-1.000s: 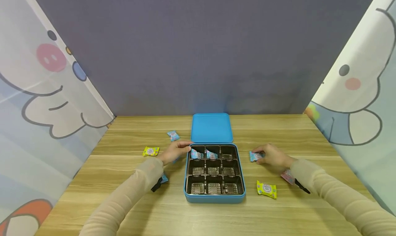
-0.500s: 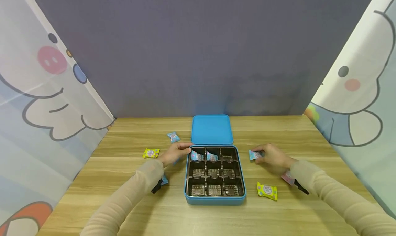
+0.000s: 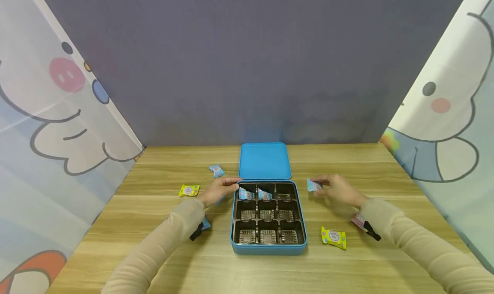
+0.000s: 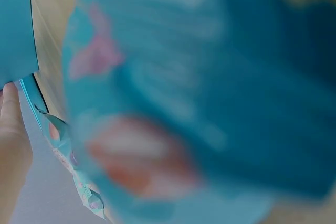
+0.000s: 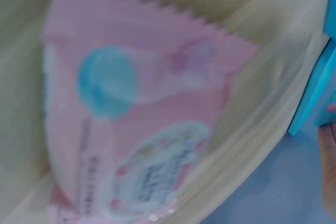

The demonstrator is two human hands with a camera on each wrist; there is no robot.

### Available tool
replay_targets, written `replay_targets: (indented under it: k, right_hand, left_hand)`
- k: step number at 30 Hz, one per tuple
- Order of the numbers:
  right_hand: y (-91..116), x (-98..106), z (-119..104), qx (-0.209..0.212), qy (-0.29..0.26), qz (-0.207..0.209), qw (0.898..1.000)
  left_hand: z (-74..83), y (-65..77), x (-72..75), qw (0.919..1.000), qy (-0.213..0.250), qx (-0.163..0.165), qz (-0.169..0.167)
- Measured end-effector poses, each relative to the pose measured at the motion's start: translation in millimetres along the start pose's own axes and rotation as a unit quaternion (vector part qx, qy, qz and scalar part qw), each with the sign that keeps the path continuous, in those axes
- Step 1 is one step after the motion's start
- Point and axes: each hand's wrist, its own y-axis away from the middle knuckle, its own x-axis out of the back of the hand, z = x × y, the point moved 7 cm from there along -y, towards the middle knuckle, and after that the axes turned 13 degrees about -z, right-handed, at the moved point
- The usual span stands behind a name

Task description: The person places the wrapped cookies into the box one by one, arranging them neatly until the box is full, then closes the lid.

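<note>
My right hand (image 3: 335, 190) pinches a blue wrapped candy (image 3: 312, 185) between thumb and fingers, to the right of the blue tin (image 3: 266, 249). The tin has a dark tray of compartments; two blue candies, a left one (image 3: 246, 194) and a middle one (image 3: 264, 194), lie in its back row. My left hand (image 3: 218, 190) rests at the tin's back left corner, fingers stretched along the rim. In the left wrist view a straight finger (image 4: 10, 114) reaches the lid's corner. The right wrist view shows part of my right hand (image 5: 329, 169) at its edge.
The tin's lid (image 3: 264, 161) lies open behind it. Yellow candies lie left (image 3: 189, 190) and right (image 3: 333, 237). A blue candy (image 3: 217, 170) is at the back left. Another blue candy (image 4: 173, 98) fills the left wrist view; a pink candy (image 5: 136, 108) lies under my right wrist.
My right hand has shifted slightly left and away from me with the blue candy, which has turned a little. My left hand stays at the tin's corner.
</note>
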Motion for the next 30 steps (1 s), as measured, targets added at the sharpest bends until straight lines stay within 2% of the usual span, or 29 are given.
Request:
replay_targets:
  k: [7,15,22,27,30]
  right_hand:
    - [-1,2,-9,0.007,-0.013,0.017,1.000]
    - [1,2,-13,0.005,-0.024,0.025,0.999]
    - [-5,11,-19,0.005,-0.032,0.045,0.998]
    - [-7,12,-24,0.014,-0.062,0.049,0.997]
    - [-9,11,-27,0.025,-0.074,0.056,0.995]
  left_hand:
    - [3.4,-0.6,0.7,1.0000,0.000,-0.005,-0.001]
    - [-0.3,0.4,0.8,1.0000,-0.002,0.002,0.002]
    - [1.5,-1.1,4.3,0.9999,-0.004,0.010,0.013]
    - [-2.7,0.6,2.8,0.9995,-0.002,0.029,0.015]
    - [-2.8,1.6,1.1,0.9996,-0.004,0.021,0.016]
